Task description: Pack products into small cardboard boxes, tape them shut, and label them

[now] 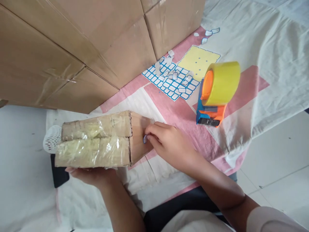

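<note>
A small cardboard box [94, 138], its seams covered with clear tape, is tilted up over the cloth. My left hand [94, 176] supports it from below at the near side; most of its fingers are hidden under the box. At the box's right end, my right hand [163, 140] pinches a small white sticker with a blue edge [145, 139] against or just in front of the cardboard. Beyond it lies a sheet of blue-edged stickers [169, 84], with loose white pieces scattered over it.
Stacked large cartons [108, 42] fill the back left. A tape dispenser [212, 114] with a yellow roll stands to the right, near a yellow card [193, 59]. White foam netting [51, 139] and a black flat object [59, 174] are at the left. A pink-and-white cloth [241, 154] covers the surface.
</note>
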Demonstrator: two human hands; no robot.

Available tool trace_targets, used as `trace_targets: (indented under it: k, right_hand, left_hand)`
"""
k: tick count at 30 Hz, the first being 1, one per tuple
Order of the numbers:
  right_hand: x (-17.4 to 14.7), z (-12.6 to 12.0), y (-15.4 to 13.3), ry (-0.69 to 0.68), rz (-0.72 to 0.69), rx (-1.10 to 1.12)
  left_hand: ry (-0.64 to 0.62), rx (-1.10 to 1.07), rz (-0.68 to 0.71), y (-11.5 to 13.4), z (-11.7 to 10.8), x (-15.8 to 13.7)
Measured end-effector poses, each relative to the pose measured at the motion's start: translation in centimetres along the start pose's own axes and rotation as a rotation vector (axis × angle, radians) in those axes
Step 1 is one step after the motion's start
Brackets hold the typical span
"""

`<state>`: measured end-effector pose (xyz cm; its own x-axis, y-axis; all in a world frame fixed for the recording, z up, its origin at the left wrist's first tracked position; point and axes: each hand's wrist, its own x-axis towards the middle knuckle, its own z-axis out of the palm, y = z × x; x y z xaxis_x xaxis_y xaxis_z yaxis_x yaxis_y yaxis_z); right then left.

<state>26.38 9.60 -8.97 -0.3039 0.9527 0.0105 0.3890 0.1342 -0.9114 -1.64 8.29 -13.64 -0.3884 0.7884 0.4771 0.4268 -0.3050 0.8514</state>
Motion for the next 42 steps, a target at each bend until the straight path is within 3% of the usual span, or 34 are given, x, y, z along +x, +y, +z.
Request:
trace_targets:
  k: [4, 13, 21, 29, 37, 42]
  right_hand:
    - [0.1, 0.2, -0.1, 0.025, 0.011, -0.03]
    - [0.2, 0.5, -0.1, 0.049, 0.004, -0.111]
    - [0.3, 0.5, -0.1, 0.038, -0.003, -0.144]
    - [0.3, 0.0, -0.6, -0.01, 0.036, -0.198]
    - [0.4, 0.0, -0.8, -0.012, 0.07, -0.228]
    - [0.4, 0.1, -1.2, 0.032, 0.197, -0.272]
  left_hand:
    - [-0.054, 0.098, 0.089, 0.7, 0.5, 0.1]
    - [-0.021, 0.034, 0.075, 0.3, 0.4, 0.1]
    - [-0.083, 0.094, 0.109, 0.6, 0.6, 0.0]
    - [0.022, -0.116, -0.149, 1.8, 1.6, -0.6]
    - [0.014, -0.091, -0.143, 3.4, 2.7, -0.7]
    - [0.051, -0.116, -0.189, 3.3, 2.8, -0.8]
